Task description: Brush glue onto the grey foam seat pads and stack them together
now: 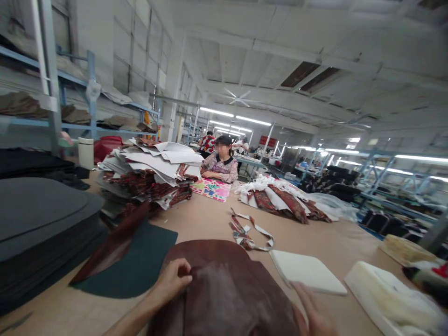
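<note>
1. We have a brown sheet (220, 284) in front of us, on the near part of the table (196, 221).
2. Our left hand (174, 276) is over its left side, fingers curled; we cannot tell whether they grip it.
3. Our right hand (313, 310) blurs at its right edge, near a white pad (310, 271); we cannot tell whether those fingers clamp anything.

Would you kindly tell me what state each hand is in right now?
Left hand: fingers loosely curled at the brown leather-like piece; any grip cannot be told.
Right hand: blurred, fingers extended near its right edge; grip unclear.
</note>
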{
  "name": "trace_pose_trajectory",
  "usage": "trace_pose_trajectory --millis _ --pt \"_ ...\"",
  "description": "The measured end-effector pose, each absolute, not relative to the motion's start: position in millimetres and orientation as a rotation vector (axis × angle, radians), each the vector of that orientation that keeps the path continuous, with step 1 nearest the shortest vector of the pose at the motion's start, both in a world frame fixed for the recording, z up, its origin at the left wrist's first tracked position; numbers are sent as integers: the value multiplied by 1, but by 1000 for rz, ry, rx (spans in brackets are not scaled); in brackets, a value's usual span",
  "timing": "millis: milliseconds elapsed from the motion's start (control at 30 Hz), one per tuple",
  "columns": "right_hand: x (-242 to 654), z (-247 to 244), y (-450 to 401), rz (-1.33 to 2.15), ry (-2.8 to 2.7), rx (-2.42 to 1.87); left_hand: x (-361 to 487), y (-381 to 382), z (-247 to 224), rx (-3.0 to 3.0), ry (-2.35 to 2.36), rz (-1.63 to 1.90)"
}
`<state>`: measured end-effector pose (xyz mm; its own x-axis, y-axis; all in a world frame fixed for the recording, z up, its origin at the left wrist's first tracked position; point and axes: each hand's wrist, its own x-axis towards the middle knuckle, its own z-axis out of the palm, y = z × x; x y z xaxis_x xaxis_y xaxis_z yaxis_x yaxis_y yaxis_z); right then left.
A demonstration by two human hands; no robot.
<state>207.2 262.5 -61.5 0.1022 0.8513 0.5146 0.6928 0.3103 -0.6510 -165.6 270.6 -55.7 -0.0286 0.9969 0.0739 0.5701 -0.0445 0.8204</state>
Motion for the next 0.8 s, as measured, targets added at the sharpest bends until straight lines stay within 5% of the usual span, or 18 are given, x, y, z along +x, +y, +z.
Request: trace_pose_trajectory --millis 333,533,800 --pt "15 -43 215 1358 -1390 -1167 -122 195 -46 1882 1311 1338" --pt "20 -41 208 1529 -1302 -982 -121 182 -62 1893 1269 1295" --pt "23 -57 195 1336 -1390 -1010 -113 186 -48 1411 1243 1043"
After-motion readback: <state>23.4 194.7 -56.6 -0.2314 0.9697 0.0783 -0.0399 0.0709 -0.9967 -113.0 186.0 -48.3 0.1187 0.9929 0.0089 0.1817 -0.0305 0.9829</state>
